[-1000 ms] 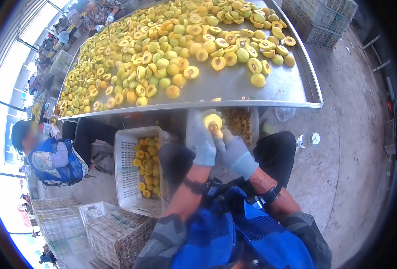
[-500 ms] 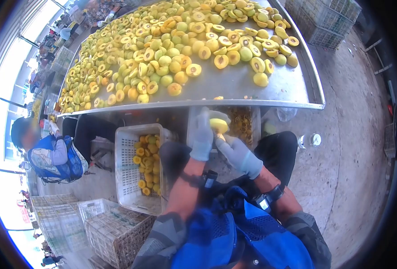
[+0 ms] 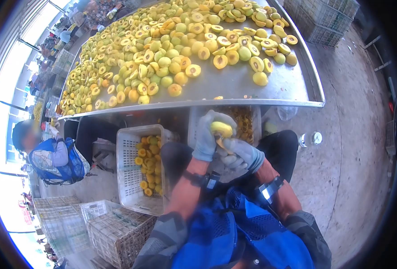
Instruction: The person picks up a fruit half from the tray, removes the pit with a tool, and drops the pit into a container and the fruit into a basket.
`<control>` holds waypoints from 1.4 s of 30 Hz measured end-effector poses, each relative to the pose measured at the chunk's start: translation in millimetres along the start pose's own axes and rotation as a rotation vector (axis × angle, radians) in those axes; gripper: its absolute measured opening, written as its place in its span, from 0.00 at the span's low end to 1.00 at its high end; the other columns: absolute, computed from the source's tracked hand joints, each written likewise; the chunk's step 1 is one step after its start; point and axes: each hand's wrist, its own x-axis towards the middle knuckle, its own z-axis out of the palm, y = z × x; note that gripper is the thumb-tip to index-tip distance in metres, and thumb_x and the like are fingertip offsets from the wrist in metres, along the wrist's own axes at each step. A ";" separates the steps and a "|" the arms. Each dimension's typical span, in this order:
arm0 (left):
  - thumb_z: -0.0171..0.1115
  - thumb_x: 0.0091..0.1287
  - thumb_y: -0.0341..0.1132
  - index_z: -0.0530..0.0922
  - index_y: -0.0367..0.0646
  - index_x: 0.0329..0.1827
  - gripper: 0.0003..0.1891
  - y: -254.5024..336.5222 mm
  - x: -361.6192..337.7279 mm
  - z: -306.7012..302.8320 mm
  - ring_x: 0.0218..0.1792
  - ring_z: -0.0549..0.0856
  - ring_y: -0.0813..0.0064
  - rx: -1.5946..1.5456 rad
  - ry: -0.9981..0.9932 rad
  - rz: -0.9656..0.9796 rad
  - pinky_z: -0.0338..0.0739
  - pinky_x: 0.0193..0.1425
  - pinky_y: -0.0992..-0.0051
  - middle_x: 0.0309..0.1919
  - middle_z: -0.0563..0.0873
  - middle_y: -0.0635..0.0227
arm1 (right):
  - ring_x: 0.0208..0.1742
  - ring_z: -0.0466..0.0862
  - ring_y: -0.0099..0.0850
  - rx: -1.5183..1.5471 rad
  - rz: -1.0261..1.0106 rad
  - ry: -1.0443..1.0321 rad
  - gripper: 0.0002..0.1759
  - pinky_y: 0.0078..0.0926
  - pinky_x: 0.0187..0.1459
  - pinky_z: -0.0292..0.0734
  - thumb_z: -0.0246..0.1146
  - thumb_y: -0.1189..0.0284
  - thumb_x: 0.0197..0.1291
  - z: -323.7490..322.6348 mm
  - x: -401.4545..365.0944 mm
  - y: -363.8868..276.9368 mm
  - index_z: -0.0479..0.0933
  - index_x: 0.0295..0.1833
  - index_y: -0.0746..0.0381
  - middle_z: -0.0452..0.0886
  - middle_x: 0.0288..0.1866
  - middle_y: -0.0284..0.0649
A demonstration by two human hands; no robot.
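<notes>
My left hand (image 3: 206,136), in a pale glove, is closed round a yellow peach half (image 3: 222,129) held above my lap. My right hand (image 3: 243,154), gloved too, has its fingers curled around a small tool (image 3: 219,141). Only a narrow, brownish tip of that tool shows, touching the underside of the fruit; its handle is hidden in the fist. Just beyond the hands is the metal table (image 3: 279,92), bearing a big heap of halved peaches (image 3: 162,61). Under its edge stands a crate of brownish scraps (image 3: 244,121), partly covered by my hands.
Left of my knees, a white plastic crate (image 3: 123,168) holds peach halves (image 3: 151,161). Stacked crates stand at lower left (image 3: 118,233) and upper right (image 3: 324,22). A co-worker (image 3: 57,157) sits at the left. A small jar (image 3: 316,138) is on the floor to the right.
Both hands have come slightly lower and closer to me. The peach half has turned, its cut side now more toward the tool, and my right hand has rolled over with its fingers curled.
</notes>
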 end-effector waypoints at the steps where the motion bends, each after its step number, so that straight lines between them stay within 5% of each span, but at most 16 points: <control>1: 0.45 0.79 0.50 0.85 0.34 0.33 0.29 4.5 -1.3 6.0 0.30 0.87 0.68 -0.028 0.058 -0.032 0.81 0.40 0.74 0.29 0.88 0.60 | 0.14 0.55 0.10 0.018 -0.017 -0.022 0.22 0.13 0.11 0.46 0.52 0.45 0.78 -5.1 0.6 2.1 0.70 0.39 0.50 0.59 0.20 0.21; 5: 0.45 0.77 0.50 0.82 0.35 0.40 0.25 -8.4 17.5 -0.7 0.30 0.87 0.62 -0.461 0.405 -0.144 0.84 0.34 0.68 0.32 0.87 0.57 | 0.13 0.55 0.11 0.131 -0.090 -0.068 0.25 0.12 0.11 0.46 0.51 0.42 0.77 -23.0 6.3 12.2 0.71 0.41 0.52 0.61 0.21 0.23; 9: 0.60 0.74 0.45 0.80 0.37 0.48 0.17 -15.5 17.8 -3.2 0.40 0.88 0.62 -0.394 0.379 0.039 0.86 0.46 0.66 0.41 0.88 0.58 | 0.12 0.56 0.13 0.271 -0.131 0.069 0.31 0.13 0.09 0.47 0.48 0.37 0.75 -20.9 11.2 5.0 0.70 0.40 0.56 0.61 0.20 0.26; 12: 0.69 0.67 0.28 0.79 0.38 0.52 0.12 -9.2 2.7 -14.4 0.45 0.88 0.64 0.869 0.467 0.540 0.86 0.52 0.67 0.43 0.87 0.59 | 0.11 0.57 0.16 0.001 -0.146 0.370 0.34 0.16 0.09 0.50 0.43 0.34 0.75 -13.2 15.8 -1.7 0.71 0.39 0.55 0.63 0.20 0.27; 15: 0.67 0.64 0.17 0.79 0.37 0.53 0.16 11.4 -13.8 -48.3 0.48 0.87 0.68 0.792 0.556 0.517 0.84 0.53 0.70 0.44 0.86 0.60 | 0.14 0.65 0.19 -0.179 -0.277 0.484 0.31 0.18 0.15 0.61 0.46 0.39 0.77 -23.9 20.5 -1.8 0.73 0.38 0.56 0.71 0.22 0.31; 18: 0.60 0.71 0.26 0.82 0.37 0.53 0.10 50.7 -43.2 -106.8 0.48 0.87 0.68 0.665 0.698 0.425 0.84 0.52 0.71 0.45 0.88 0.59 | 0.19 0.72 0.20 -0.426 -0.464 0.597 0.28 0.19 0.22 0.68 0.52 0.44 0.77 -32.0 25.0 9.3 0.77 0.40 0.59 0.76 0.25 0.33; 20: 0.58 0.74 0.32 0.85 0.36 0.52 0.12 72.5 -63.9 -152.0 0.47 0.88 0.68 0.900 0.881 0.460 0.83 0.53 0.71 0.45 0.89 0.59 | 0.23 0.77 0.24 -0.481 -0.536 0.647 0.28 0.23 0.28 0.74 0.57 0.45 0.76 -34.7 26.7 9.8 0.79 0.42 0.61 0.80 0.28 0.37; 23: 0.63 0.69 0.37 0.87 0.34 0.49 0.14 86.5 -86.4 -223.3 0.51 0.86 0.63 1.222 1.215 0.428 0.80 0.57 0.68 0.48 0.88 0.57 | 0.30 0.81 0.26 -0.825 -0.557 0.884 0.26 0.26 0.35 0.75 0.56 0.49 0.77 -75.3 53.8 31.4 0.82 0.49 0.63 0.83 0.30 0.38; 24: 0.62 0.70 0.37 0.86 0.34 0.51 0.15 93.1 -92.4 -221.6 0.51 0.87 0.63 1.269 1.246 0.390 0.80 0.59 0.67 0.50 0.88 0.53 | 0.34 0.82 0.27 -0.680 -0.362 0.863 0.26 0.29 0.39 0.76 0.57 0.50 0.76 -65.1 48.2 24.5 0.81 0.54 0.64 0.84 0.32 0.38; 28: 0.61 0.72 0.37 0.86 0.35 0.53 0.16 100.8 -83.0 -188.9 0.50 0.88 0.61 1.150 0.980 0.244 0.80 0.60 0.65 0.50 0.90 0.53 | 0.32 0.82 0.27 -0.590 -0.351 0.864 0.24 0.30 0.37 0.76 0.58 0.52 0.76 -49.8 44.4 24.4 0.81 0.53 0.65 0.84 0.32 0.37; 30: 0.61 0.72 0.38 0.86 0.34 0.52 0.16 86.1 -54.1 -172.3 0.50 0.89 0.60 1.236 0.878 0.331 0.80 0.59 0.65 0.49 0.90 0.53 | 0.32 0.82 0.29 -0.475 -0.315 0.796 0.23 0.32 0.37 0.77 0.58 0.54 0.76 -46.8 43.0 18.0 0.81 0.53 0.65 0.84 0.32 0.38; 33: 0.61 0.70 0.37 0.87 0.37 0.50 0.15 65.2 -7.6 -166.5 0.44 0.90 0.63 1.418 0.718 0.405 0.81 0.56 0.68 0.43 0.92 0.57 | 0.31 0.84 0.33 -0.756 -0.502 0.916 0.20 0.35 0.38 0.78 0.58 0.56 0.76 -50.6 44.7 25.1 0.81 0.53 0.64 0.85 0.32 0.43; 35: 0.64 0.67 0.40 0.87 0.36 0.52 0.18 50.8 30.1 -161.8 0.47 0.90 0.57 1.317 0.698 0.358 0.81 0.58 0.65 0.46 0.91 0.52 | 0.31 0.84 0.35 -0.873 -0.579 0.968 0.19 0.36 0.38 0.79 0.59 0.57 0.76 -52.6 43.9 22.7 0.81 0.53 0.64 0.84 0.32 0.46; 39: 0.68 0.62 0.46 0.84 0.35 0.56 0.26 35.3 96.4 -167.6 0.53 0.86 0.48 1.625 0.582 0.269 0.79 0.61 0.57 0.50 0.88 0.46 | 0.31 0.84 0.39 -0.996 -0.768 1.048 0.17 0.37 0.37 0.78 0.61 0.60 0.75 -44.6 36.8 20.4 0.81 0.52 0.64 0.82 0.30 0.49; 42: 0.70 0.59 0.49 0.84 0.41 0.55 0.25 17.8 134.5 -195.4 0.54 0.84 0.47 1.702 0.564 0.051 0.79 0.60 0.55 0.49 0.86 0.47 | 0.22 0.78 0.23 -0.481 -0.530 0.861 0.15 0.28 0.26 0.72 0.62 0.61 0.76 -27.5 30.6 4.8 0.82 0.51 0.64 0.80 0.25 0.35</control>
